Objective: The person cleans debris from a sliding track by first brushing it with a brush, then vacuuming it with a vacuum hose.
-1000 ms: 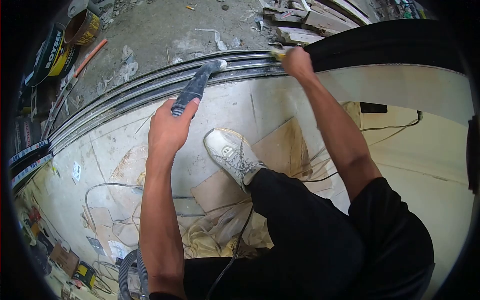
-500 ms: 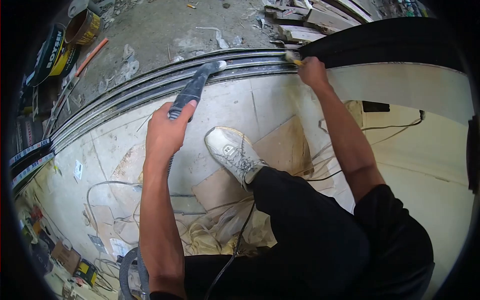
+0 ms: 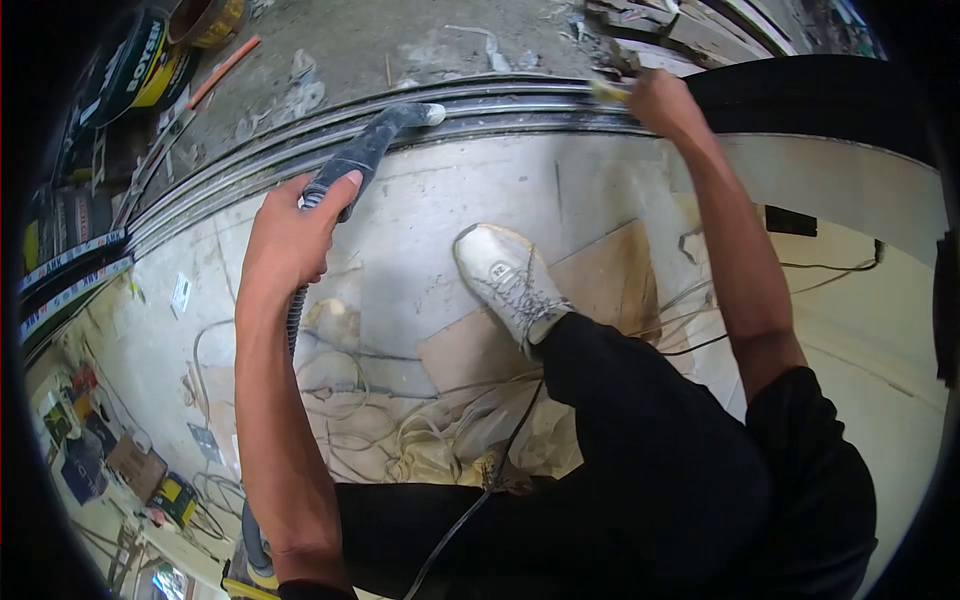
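My left hand [image 3: 285, 240] is wrapped round a dark grey vacuum cleaner nozzle [image 3: 365, 155] with a ribbed hose [image 3: 295, 320] below it. The nozzle's pale, dusty tip lies at the metal sliding-door track [image 3: 520, 103], which has several parallel rails. Farther right along the same track, my right hand [image 3: 672, 103] grips a small paintbrush [image 3: 610, 92] with a yellow handle. Its bristles are over the rails and smeared by motion. Fingers of the right hand are partly hidden behind its back.
My white shoe [image 3: 505, 275] stands on the tiled floor near a cardboard sheet [image 3: 610, 270]. Cables and crumpled plastic sheeting [image 3: 440, 445] lie beside my legs. Beyond the track are paint buckets [image 3: 140, 70], an orange-ended bar [image 3: 225, 72] and stacked wood [image 3: 690, 35]. A black panel [image 3: 800, 100] stands right.
The view has shifted, so floor things appear farther right and higher. Along the track, my left hand and the nozzle have moved left. The brush stays near the same stretch of rail.
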A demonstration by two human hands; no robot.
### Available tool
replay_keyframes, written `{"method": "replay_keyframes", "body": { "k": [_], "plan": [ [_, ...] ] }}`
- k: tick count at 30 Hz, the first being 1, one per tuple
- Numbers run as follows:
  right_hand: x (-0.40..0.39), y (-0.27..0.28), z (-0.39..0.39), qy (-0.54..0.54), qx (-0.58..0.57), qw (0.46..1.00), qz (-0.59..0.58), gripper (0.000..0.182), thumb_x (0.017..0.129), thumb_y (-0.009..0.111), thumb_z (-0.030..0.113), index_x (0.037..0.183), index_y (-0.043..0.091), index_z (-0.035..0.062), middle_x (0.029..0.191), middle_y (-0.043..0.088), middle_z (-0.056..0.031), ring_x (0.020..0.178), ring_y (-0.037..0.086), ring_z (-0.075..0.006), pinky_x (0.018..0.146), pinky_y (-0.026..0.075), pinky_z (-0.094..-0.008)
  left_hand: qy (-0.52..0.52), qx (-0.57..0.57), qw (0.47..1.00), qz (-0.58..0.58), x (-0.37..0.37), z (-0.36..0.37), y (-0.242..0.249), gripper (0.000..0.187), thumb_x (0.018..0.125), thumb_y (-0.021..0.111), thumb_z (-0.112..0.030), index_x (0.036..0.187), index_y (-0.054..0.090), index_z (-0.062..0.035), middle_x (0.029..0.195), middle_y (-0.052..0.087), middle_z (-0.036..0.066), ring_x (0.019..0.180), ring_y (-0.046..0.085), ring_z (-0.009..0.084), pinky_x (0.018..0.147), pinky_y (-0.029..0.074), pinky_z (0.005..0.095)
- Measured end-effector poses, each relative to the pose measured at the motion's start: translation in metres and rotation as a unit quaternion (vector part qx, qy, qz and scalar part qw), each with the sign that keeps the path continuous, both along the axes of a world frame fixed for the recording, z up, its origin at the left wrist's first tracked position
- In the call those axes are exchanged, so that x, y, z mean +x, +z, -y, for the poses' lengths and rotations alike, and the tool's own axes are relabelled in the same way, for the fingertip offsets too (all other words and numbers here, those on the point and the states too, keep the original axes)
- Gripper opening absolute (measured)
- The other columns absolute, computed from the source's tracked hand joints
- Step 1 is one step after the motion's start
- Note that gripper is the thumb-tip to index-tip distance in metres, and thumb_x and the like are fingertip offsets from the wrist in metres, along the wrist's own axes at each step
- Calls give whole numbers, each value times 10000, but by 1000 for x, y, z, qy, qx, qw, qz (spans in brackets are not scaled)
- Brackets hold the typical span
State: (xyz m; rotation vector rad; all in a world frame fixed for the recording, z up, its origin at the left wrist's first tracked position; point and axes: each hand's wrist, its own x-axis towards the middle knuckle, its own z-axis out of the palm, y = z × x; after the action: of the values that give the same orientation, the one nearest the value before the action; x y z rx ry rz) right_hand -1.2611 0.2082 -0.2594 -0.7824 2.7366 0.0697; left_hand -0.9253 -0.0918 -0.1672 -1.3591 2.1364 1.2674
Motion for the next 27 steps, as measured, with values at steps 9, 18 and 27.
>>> {"method": "replay_keyframes", "body": {
  "k": [9, 18, 27],
  "plan": [
    [122, 6, 148, 101, -22, 988, 119, 231, 813, 676, 117, 967, 727, -47, 965, 711, -282, 955, 708, -406, 865, 568, -472, 12, 16, 1000, -17, 4, -5, -10, 535, 882, 689, -521, 997, 658, 1, 579, 496, 12, 411, 464, 116, 393, 375, 282],
    [20, 13, 77, 10, 89, 996, 11, 351, 790, 746, 231, 1024, 727, -30, 1090, 701, -273, 1068, 679, -407, 923, 545, -442, 15, -28, 999, 20, 14, 8, -5, 870, 836, 686, -543, 1380, 509, 113, 678, 635, 112, 449, 549, 170, 420, 437, 320],
    [100, -7, 191, 44, -100, 988, 113, 277, 795, 706, 176, 978, 745, -29, 1018, 727, -237, 982, 711, -382, 864, 573, -432, -48, -39, 997, 36, -16, 14, 0, 651, 868, 673, -556, 1071, 647, 62, 584, 493, 34, 392, 495, 146, 367, 385, 314]
  ]
}}
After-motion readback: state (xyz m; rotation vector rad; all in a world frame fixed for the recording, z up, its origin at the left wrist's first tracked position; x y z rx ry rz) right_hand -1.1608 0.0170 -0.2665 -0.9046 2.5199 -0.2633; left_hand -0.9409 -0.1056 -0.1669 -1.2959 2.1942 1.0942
